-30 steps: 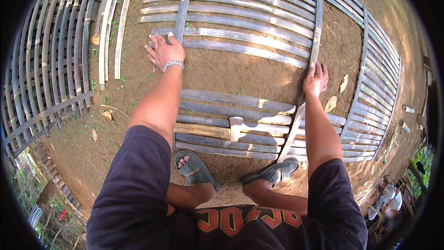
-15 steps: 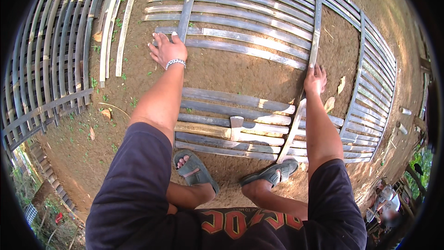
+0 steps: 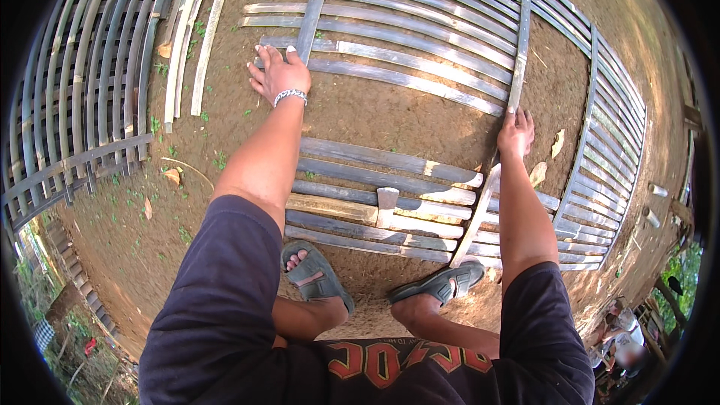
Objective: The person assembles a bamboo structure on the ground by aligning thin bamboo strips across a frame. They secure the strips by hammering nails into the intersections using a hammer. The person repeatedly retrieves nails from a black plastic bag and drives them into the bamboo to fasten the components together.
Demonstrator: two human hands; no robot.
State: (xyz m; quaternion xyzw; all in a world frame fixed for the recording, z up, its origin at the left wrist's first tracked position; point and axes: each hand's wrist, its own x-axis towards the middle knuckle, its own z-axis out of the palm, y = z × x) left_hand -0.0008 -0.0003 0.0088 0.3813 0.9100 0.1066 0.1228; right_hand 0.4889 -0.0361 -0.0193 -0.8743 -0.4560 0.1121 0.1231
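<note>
My left hand (image 3: 279, 76), a chain bracelet at its wrist, lies with fingers spread at the near end of a dark bamboo crosspiece (image 3: 311, 19). Its fingertips touch the left end of a split bamboo slat (image 3: 420, 62). At the right, my right hand (image 3: 516, 135) is closed over another long bamboo crosspiece (image 3: 521, 37), thumb on the strip and fingers along its right side. The palm hides part of that strip. Several parallel slats run between the two crosspieces. Closer to my feet, a hatchet (image 3: 386, 206) with a wooden handle rests on more slats (image 3: 390, 154).
A finished-looking bamboo lattice panel (image 3: 86, 52) lies at the left, beside loose pale strips (image 3: 214, 30). Slats fastened to a further crosspiece (image 3: 577, 135) extend at the right. My sandalled feet (image 3: 319, 277) stand behind the near slats. A person (image 3: 626, 337) is at the lower right.
The view has shifted slightly, moving the ground and slats a little rightward. My left fingers have slid slightly farther over the slat's end; my right hand keeps its place on the crosspiece.
</note>
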